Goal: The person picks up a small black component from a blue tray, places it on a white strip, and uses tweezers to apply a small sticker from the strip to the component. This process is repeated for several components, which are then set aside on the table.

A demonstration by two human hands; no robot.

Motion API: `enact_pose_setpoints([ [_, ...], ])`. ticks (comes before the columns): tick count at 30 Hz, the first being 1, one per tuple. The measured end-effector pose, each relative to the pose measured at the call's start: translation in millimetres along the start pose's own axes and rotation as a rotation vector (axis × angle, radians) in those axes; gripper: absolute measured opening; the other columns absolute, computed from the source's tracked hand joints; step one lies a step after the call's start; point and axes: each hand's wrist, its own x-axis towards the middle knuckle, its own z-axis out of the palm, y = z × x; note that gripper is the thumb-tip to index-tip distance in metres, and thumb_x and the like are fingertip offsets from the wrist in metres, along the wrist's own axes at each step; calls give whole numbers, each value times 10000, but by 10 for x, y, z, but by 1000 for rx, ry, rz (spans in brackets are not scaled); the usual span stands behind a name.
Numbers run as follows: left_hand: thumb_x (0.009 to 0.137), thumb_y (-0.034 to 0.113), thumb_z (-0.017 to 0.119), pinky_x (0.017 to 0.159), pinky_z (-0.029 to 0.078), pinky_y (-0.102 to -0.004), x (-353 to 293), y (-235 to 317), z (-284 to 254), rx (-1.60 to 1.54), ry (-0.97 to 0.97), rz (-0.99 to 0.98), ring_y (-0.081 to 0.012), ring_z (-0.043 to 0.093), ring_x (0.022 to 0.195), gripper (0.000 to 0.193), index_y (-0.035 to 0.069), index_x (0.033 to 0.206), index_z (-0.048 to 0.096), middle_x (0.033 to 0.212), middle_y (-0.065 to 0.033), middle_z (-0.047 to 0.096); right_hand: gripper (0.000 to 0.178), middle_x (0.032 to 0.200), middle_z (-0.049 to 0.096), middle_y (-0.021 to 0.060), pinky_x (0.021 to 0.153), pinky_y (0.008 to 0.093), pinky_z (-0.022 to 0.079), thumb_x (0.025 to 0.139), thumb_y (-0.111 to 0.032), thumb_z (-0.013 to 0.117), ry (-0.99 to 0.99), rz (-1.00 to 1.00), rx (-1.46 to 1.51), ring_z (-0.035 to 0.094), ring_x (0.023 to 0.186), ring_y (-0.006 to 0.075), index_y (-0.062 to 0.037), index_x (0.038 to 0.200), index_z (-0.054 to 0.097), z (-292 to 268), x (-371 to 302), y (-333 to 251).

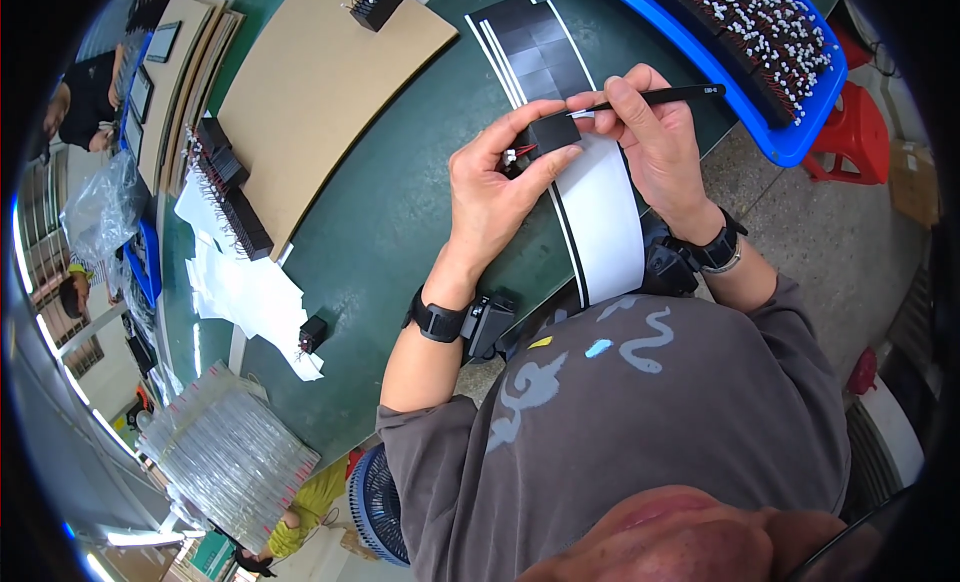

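Observation:
My left hand (485, 187) grips a small black block (554, 134) between thumb and fingers. Red wires with a white connector (511, 157) stick out of the block's left end. In my right hand (665, 157) is a pair of black tweezers (685, 94), its narrow end pointing left toward the block. The right fingertips are close to the block's upper right edge; whether they touch it I cannot tell. Beneath both hands lies a long sheet with black rectangular stickers (540, 52) at its far end and bare white backing (605, 222) nearer me.
A blue tray (790, 147) of wired black blocks stands at the right. On the green table (370, 202) are a brown board (330, 92), white papers (245, 292), a row of blocks (240, 217) and a single block (313, 332). Other people are at the left.

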Motion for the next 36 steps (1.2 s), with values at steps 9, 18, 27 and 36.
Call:
enact_pose_setpoints([
  [9,804,99,829,756,555,-247,2,-16,1,2,5,10,-96,671,873,404,66,1191,718,1045,-49,740,186,819,623,41,878,324,589,1050,-203,564,-2,-12,-6,686,1045,191,-68,923,545,-11,0,15],
  [18,799,77,833,797,543,-242,6,-30,26,-111,20,69,-98,663,933,410,74,1193,722,1089,-55,734,183,820,627,43,872,322,591,1046,-203,571,6,-14,-22,690,1032,191,-65,929,548,-4,0,15],
  [27,801,95,835,805,532,-244,-4,0,4,4,17,17,-115,669,935,383,63,1169,731,1098,-63,735,182,807,616,44,863,335,593,1054,-212,556,-5,-21,3,694,1015,183,-54,963,547,-53,-2,59],
  [36,808,98,827,769,535,-241,9,-31,-7,34,34,56,-100,669,880,370,61,1163,728,1058,-56,741,240,1042,704,154,926,435,562,1078,-244,484,96,-431,-429,692,1064,262,-20,1062,569,-26,-158,-41],
])
